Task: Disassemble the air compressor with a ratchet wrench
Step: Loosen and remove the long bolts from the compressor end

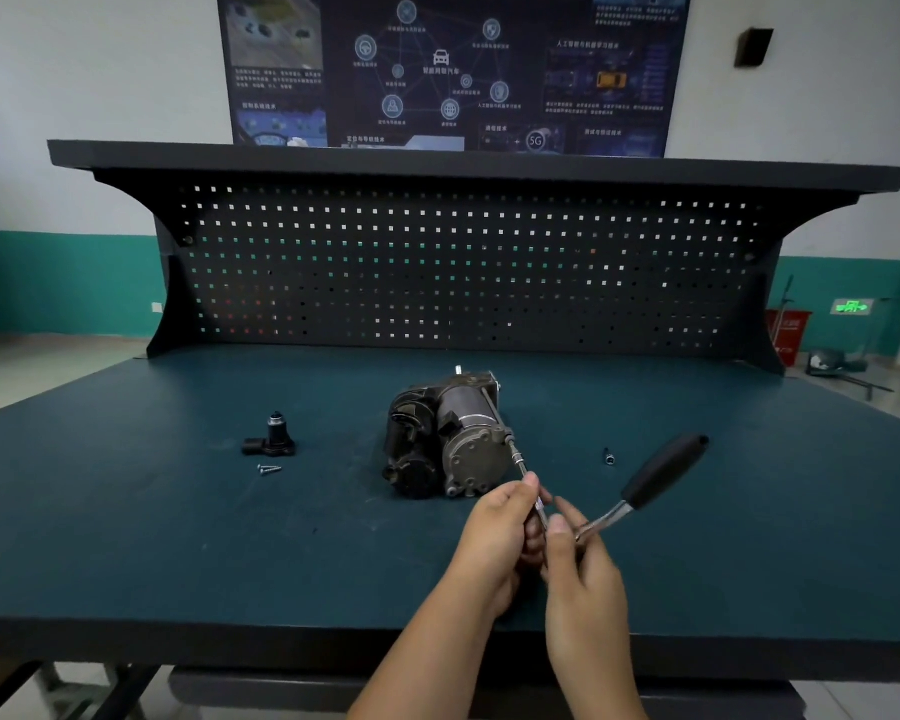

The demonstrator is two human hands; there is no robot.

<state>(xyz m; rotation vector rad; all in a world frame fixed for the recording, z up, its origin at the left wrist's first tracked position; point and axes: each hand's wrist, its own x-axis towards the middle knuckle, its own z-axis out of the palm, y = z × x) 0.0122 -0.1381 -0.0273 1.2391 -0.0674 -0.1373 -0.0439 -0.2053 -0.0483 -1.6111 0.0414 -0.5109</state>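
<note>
Two bare hands meet low over the front half of a dark green workbench (178, 511), just in front of the air compressor (445, 439). The compressor lies on its side near the middle of the bench top, its round grey end cap turned toward the camera and a black housing on its left side. A thin metal extension bar (520, 467) runs from a fitting on the compressor's right front edge down toward the hands. The left hand (494, 543) has its fingers curled shut around the lower part of this bar, with the thumb tip pressed against it. The right hand (583, 584) pinches the head end of the ratchet wrench (645, 485) between thumb and forefinger; whether its other fingers grip anything cannot be told. The wrench's black handle angles up and to the right, clear of the bench surface, and its chrome neck meets the bar between the two hands.

To the right of the compressor, well apart from it, a small socket (609, 456) lies on the bench. To the left sits a small black sensor-like part (274, 439), with two screws (270, 468) lying just in front of it. A perforated black pegboard (463, 272) rises at the back of the bench, under a shelf, and a dark poster (453, 70) hangs on the wall above
</note>
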